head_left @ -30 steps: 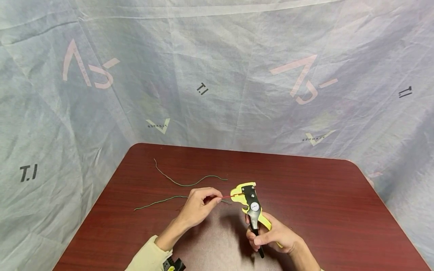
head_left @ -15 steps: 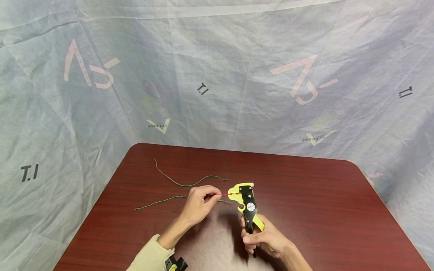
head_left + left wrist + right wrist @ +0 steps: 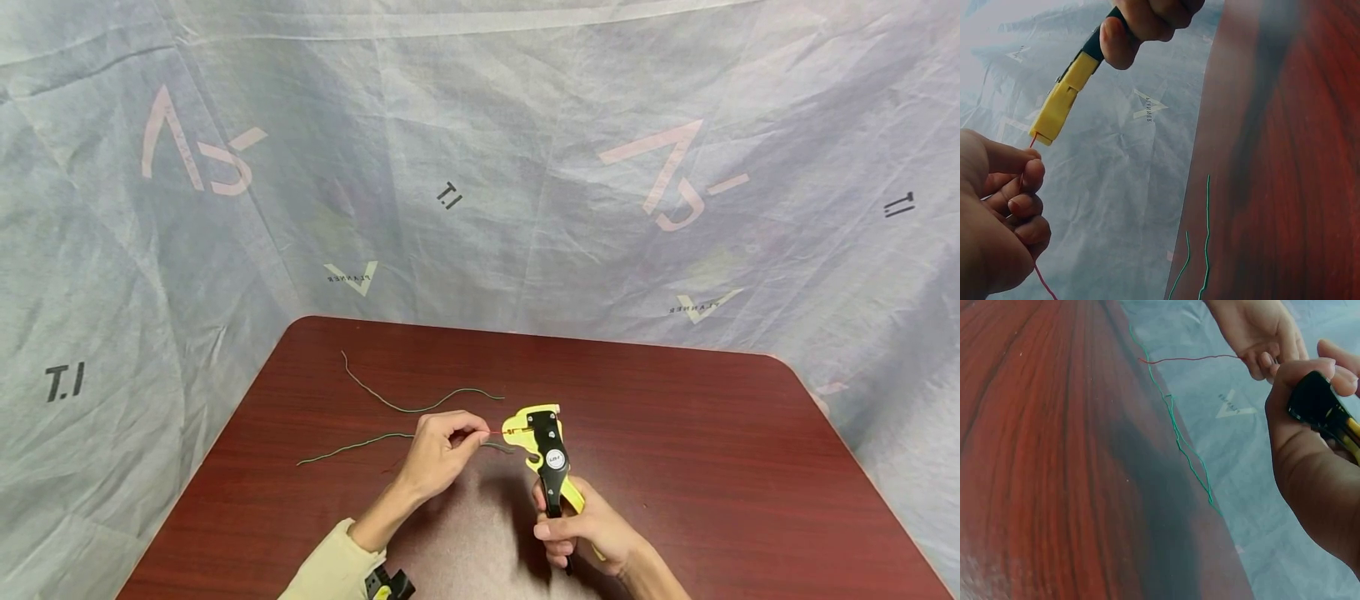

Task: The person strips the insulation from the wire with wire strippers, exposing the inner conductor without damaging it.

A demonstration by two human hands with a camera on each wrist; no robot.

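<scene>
My left hand [image 3: 442,450] pinches a thin red wire [image 3: 1191,359] between thumb and fingertips, close to one end. That end runs into the yellow nose of a wire stripper [image 3: 553,437]; the rest trails behind the hand, as the right wrist view shows. My right hand [image 3: 588,529] grips the stripper by its black and yellow handles, head pointing up and its mouth facing left. In the left wrist view, the red wire [image 3: 1044,281] also hangs below the palm. Only a short red stretch shows between the left fingertips and the stripper's mouth.
Two green wires lie on the dark red table [image 3: 712,442]: a curved upper wire [image 3: 405,410] behind the left hand, and a lower wire [image 3: 352,448] passing partly behind it. Grey printed sheeting [image 3: 495,167] hangs behind and at both sides of the table.
The right hand has brought the wire stripper slightly left, nearer the left fingertips, shortening the visible red wire between them. Over the last half second both hands stay nearly still.
</scene>
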